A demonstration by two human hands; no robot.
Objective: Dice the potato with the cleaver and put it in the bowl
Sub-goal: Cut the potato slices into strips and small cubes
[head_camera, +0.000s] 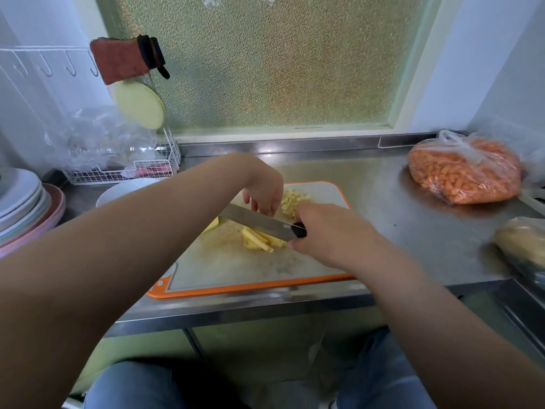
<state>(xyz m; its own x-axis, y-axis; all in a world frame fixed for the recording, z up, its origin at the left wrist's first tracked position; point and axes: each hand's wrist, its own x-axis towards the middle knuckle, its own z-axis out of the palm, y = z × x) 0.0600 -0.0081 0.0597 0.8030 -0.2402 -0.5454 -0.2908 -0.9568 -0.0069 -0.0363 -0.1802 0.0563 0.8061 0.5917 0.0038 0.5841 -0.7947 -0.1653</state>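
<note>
On one cutting board [224, 270]: two potato piles, strips [261, 240] and dice [290, 203]. Right hand [323, 231] grips one cleaver [256, 221]; left hand [264, 191], fingers curled down, hovers behind it.

No readable text, label, brand, number or sign shows on anything here

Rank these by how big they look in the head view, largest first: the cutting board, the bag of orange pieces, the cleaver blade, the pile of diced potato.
1. cutting board
2. bag of orange pieces
3. cleaver blade
4. pile of diced potato, partly hidden by both hands, so its full extent is unsure.
</note>
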